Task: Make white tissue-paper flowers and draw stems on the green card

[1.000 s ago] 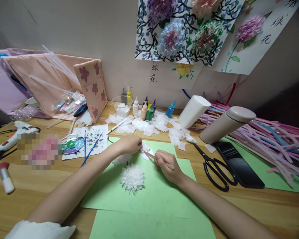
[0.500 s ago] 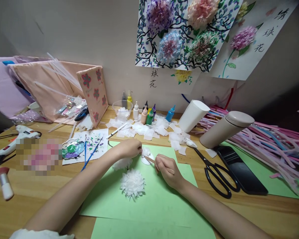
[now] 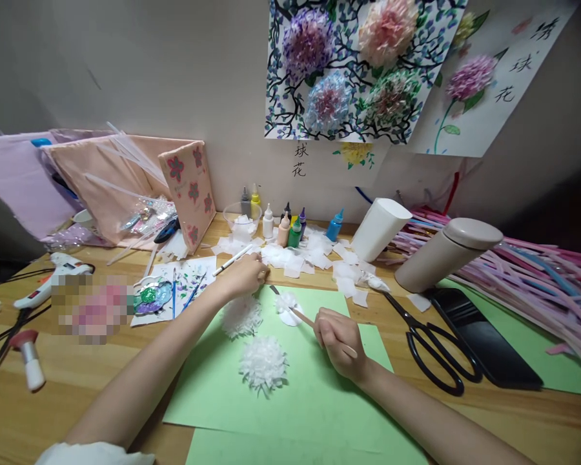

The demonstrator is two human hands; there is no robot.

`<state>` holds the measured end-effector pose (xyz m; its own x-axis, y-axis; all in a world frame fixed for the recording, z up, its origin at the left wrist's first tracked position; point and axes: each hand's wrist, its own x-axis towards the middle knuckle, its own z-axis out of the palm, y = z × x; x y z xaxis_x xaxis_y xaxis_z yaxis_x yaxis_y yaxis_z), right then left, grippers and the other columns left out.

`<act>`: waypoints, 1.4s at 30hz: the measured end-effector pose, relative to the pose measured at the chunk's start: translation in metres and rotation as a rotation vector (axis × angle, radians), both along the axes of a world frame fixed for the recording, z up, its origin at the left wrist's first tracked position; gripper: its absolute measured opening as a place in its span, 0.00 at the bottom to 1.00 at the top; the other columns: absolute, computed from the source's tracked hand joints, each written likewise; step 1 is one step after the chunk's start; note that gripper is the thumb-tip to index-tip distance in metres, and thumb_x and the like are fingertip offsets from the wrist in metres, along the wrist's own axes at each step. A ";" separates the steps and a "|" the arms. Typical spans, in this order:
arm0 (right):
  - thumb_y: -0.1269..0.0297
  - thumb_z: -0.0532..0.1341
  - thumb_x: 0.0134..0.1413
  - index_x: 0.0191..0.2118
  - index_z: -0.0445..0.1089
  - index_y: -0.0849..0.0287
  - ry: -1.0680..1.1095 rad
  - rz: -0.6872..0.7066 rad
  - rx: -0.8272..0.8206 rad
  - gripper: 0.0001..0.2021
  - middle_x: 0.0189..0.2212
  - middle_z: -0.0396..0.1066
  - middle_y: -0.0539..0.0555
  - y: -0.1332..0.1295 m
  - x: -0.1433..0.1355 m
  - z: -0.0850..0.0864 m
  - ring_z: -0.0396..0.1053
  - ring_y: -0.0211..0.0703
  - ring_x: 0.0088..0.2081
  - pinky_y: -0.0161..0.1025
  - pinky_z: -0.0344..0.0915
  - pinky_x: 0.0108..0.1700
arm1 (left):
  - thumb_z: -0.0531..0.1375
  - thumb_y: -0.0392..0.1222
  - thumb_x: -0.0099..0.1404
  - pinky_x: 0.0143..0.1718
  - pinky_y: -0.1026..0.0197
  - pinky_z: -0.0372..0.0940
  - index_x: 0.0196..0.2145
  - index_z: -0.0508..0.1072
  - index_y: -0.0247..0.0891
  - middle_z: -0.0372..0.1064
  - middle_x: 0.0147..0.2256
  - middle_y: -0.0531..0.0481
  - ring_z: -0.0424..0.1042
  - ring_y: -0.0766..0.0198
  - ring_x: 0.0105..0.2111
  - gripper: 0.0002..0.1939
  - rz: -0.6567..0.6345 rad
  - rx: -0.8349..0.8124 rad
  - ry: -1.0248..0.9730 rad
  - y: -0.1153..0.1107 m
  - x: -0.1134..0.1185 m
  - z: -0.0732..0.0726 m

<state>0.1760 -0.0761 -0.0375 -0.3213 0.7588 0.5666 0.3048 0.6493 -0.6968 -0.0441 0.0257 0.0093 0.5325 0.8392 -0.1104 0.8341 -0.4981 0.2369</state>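
My right hand (image 3: 339, 339) is closed round a thin wooden stick (image 3: 304, 318), whose tip touches a small white paper flower (image 3: 287, 302) on a white round base. My left hand (image 3: 248, 274) is closed, left of that flower and above the green sheet's top edge; a dark-tipped tool shows just beside its fingers, and what they pinch is too small to make out. Two fuller white paper flowers lie on the green sheet (image 3: 329, 400): one (image 3: 263, 365) nearer me, the other (image 3: 241, 318) partly behind my left forearm.
White tissue squares (image 3: 290, 258) lie behind my hands, near paint bottles (image 3: 295, 234). Black scissors (image 3: 436, 352), a phone (image 3: 481, 339) and a tumbler (image 3: 445, 252) are at right. A glue gun (image 3: 53, 281), brushes and a painted palette (image 3: 152, 295) are at left.
My left hand has moved left and up, away from the small flower. My right hand still holds the stick at the flower. The camera view has shifted slightly.
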 end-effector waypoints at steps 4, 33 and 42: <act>0.67 0.43 0.61 0.18 0.51 0.56 0.016 0.009 0.017 0.18 0.15 0.51 0.48 0.000 -0.001 0.001 0.51 0.37 0.19 0.37 0.49 0.23 | 0.49 0.28 0.52 0.37 0.61 0.60 0.30 0.72 0.32 0.66 0.37 0.41 0.65 0.60 0.35 0.13 0.002 -0.043 0.032 -0.002 0.002 0.001; 0.71 0.45 0.60 0.19 0.52 0.58 0.048 0.017 0.044 0.17 0.15 0.52 0.48 0.000 0.000 0.000 0.51 0.36 0.20 0.35 0.49 0.24 | 0.53 0.31 0.52 0.33 0.65 0.61 0.35 0.75 0.42 0.73 0.38 0.52 0.70 0.62 0.36 0.15 0.282 0.099 -0.119 0.012 -0.021 0.014; 0.71 0.44 0.60 0.19 0.51 0.58 0.041 0.012 0.039 0.17 0.15 0.51 0.48 0.000 0.000 0.001 0.51 0.36 0.19 0.35 0.49 0.24 | 0.54 0.34 0.54 0.30 0.64 0.58 0.31 0.75 0.42 0.74 0.34 0.50 0.70 0.59 0.36 0.11 0.339 0.258 0.089 0.014 -0.028 0.020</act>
<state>0.1761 -0.0763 -0.0361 -0.3063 0.7320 0.6085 0.2683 0.6797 -0.6826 -0.0725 0.0399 0.0294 0.2202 0.9711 0.0925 0.9722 -0.2262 0.0607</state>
